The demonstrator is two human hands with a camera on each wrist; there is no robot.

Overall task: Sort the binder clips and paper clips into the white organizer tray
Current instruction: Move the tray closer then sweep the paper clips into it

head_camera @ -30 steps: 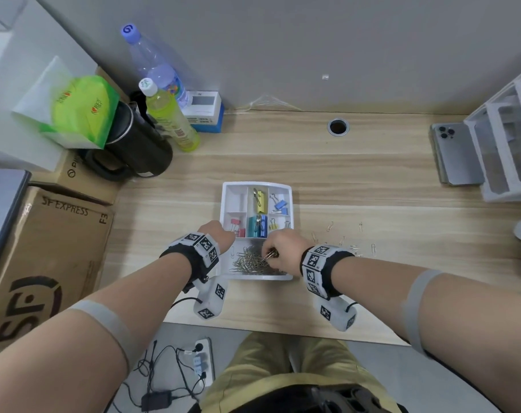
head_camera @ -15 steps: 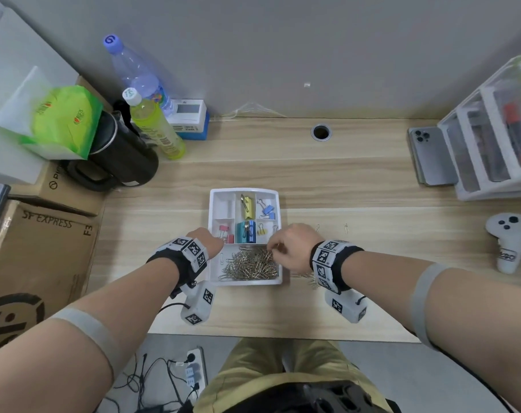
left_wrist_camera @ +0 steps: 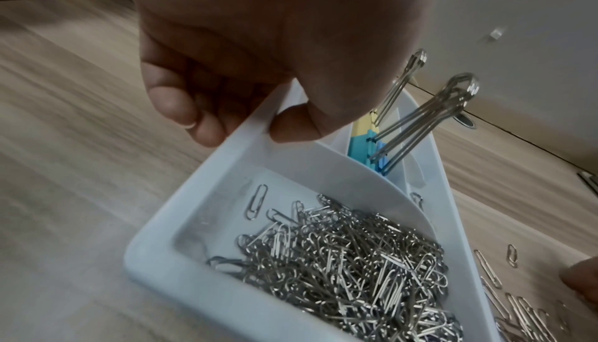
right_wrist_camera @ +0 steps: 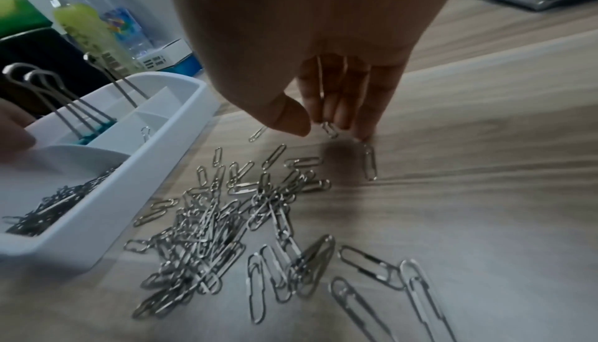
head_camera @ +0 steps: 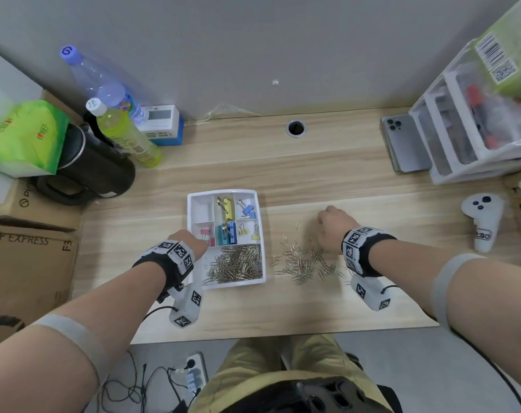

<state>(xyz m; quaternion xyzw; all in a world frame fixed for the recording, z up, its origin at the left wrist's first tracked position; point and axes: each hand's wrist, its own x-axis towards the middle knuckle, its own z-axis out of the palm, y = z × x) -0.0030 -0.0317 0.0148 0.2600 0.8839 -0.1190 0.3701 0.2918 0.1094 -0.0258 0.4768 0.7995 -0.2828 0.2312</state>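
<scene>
White organizer tray [head_camera: 262, 234] on the tabletop [head_camera: 372, 186]: coloured binder clips [head_camera: 228, 229] in small compartments, silver paper clips [left_wrist_camera: 340, 265] heaped in the long one. Left hand [left_wrist_camera: 258, 53] pinching the tray's left rim. Right hand [right_wrist_camera: 323, 40], fingers pointing down, holding a paper clip [right_wrist_camera: 329, 129] above the loose pile [right_wrist_camera: 226, 219] beside the tray.

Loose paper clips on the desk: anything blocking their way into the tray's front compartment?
Nothing visible does. The loose paper clips lie right of the white tray; only its low side wall separates them from the open front compartment. The left hand grips the opposite rim.
</scene>
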